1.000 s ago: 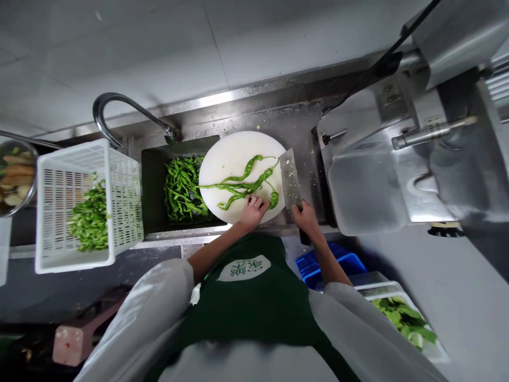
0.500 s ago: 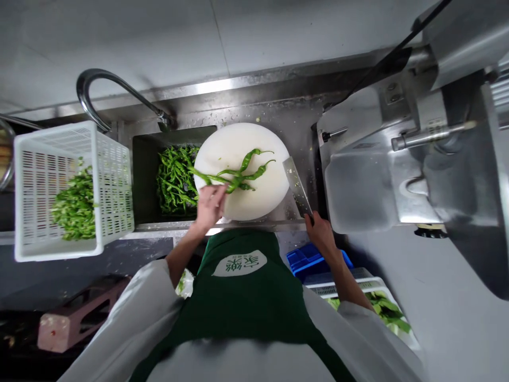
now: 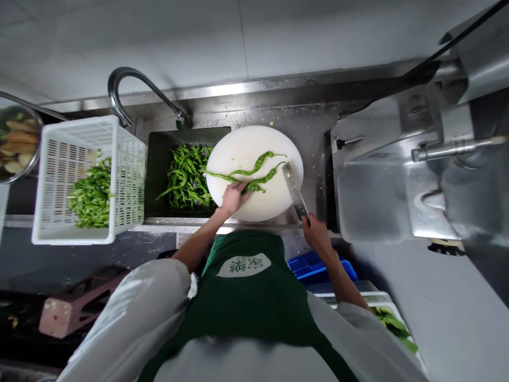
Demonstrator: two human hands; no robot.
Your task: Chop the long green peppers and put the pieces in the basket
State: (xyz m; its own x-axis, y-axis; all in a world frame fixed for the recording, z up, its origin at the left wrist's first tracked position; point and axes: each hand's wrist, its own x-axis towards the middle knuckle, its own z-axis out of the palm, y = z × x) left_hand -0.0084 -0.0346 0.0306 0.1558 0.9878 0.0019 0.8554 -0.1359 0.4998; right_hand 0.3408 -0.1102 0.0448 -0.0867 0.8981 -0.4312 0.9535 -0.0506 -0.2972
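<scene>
Arranging peppers point(image 3: 262, 179) on the board point(image 3: 250, 142), apparently: left grip point(image 3: 233, 198) touches them, closure unclear. Right grip point(image 3: 315, 232) wraps a cleaver point(image 3: 295, 188) at the board's right edge; slicing would need alignment.

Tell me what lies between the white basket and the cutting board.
In the head view, the dark sink basin, with a heap of green peppers in it, lies between the white basket and the cutting board.

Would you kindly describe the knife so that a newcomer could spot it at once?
Find the metal counter, then the round white cutting board. The knife slants over the board's right side, its handle in the right hand. Its straight, grey, speckled blade sets it apart from the curved green peppers nearby.
</scene>
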